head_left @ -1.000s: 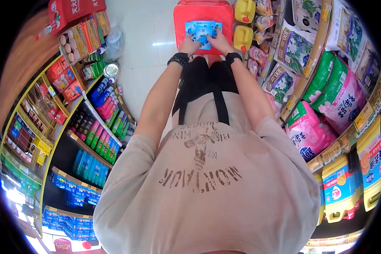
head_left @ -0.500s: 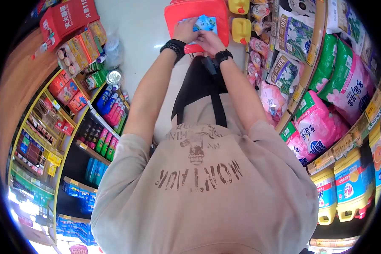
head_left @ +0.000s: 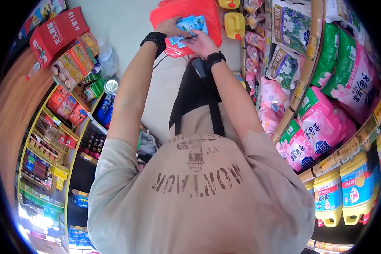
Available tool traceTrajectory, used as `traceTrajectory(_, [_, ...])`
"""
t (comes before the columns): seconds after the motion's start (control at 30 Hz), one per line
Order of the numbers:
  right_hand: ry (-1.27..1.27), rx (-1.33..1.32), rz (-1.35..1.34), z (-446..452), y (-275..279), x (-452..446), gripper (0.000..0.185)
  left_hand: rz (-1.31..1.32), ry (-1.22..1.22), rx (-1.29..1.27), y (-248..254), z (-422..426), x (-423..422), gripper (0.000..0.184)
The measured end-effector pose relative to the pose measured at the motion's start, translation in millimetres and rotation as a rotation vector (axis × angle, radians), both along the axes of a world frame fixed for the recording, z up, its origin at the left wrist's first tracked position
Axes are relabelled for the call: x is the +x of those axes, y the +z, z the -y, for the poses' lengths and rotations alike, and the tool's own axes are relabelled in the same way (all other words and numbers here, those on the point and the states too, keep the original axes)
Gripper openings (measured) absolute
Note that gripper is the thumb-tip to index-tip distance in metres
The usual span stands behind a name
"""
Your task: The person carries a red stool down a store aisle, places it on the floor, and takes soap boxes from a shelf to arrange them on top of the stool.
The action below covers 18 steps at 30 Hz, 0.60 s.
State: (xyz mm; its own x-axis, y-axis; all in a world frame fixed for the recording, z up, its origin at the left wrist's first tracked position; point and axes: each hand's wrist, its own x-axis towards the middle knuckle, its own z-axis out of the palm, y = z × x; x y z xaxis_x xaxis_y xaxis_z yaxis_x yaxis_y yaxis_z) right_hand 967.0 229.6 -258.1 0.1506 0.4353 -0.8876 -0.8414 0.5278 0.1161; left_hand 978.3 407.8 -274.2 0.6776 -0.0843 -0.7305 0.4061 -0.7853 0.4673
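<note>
Several small blue-and-white packets point(head_left: 193, 25) with a leafy print are bunched between my hands. My left hand point(head_left: 170, 28), a dark beaded band at its wrist, is closed on the packets from the left. My right hand point(head_left: 201, 44) grips their lower edge, fingers curled under them; a black watch is on that wrist. Directly beneath both hands is a red, square-topped plastic object point(head_left: 213, 31) that looks like a stool, standing on the pale floor. My hands partly cover the packets, so their exact number is hidden.
At the right, shelves carry pink-and-green detergent bags point(head_left: 321, 122) and yellow-and-blue jugs point(head_left: 328, 197). Yellow bottles point(head_left: 233, 25) stand beside the red stool. To the left are a red fire-extinguisher box point(head_left: 59, 34), a clear plastic bag point(head_left: 108, 59) and shelves of boxed goods point(head_left: 67, 103).
Both hands have shifted left in view with the packets, which are now spread more apart. The view has turned slightly, so the red stool also appears further left.
</note>
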Motion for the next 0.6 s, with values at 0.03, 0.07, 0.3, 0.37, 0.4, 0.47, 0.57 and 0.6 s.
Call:
traceTrajectory(0.03, [0.014, -0.003, 0.021, -1, 0, -2, 0.036, -0.012, 0.023, -0.02, -6, -2, 0, 0.1])
traceTrajectory(0.07, [0.029, -0.006, 0.044, -3, 0, -2, 0.035, -0.023, 0.047, -0.038, -11, -3, -2, 0.103])
traceTrajectory(0.3, [0.037, -0.025, 0.046, -6, -6, -5, 0.03, -0.11, 0.013, -0.191, -27, -13, 3, 0.102])
traceTrajectory(0.37, [0.161, -0.02, 0.23, -1, -25, -11, 0.036, -0.054, -0.086, -0.054, -13, -8, 5, 0.104])
traceTrajectory(0.4, [0.292, -0.023, 0.431, 6, -38, -19, 0.04, -0.023, -0.134, 0.019, -7, -6, 8, 0.105])
traceTrajectory(0.47, [0.411, -0.026, 0.6, 10, -35, -18, 0.048, 0.012, -0.09, 0.02, 1, -4, 6, 0.108])
traceTrajectory(0.57, [0.41, -0.055, 0.528, 14, -17, -15, 0.05, 0.011, 0.062, -0.059, 18, -4, -2, 0.104])
traceTrajectory(0.6, [0.415, -0.068, 0.508, 14, -9, -13, 0.05, 0.028, 0.114, -0.086, 23, -5, -7, 0.104])
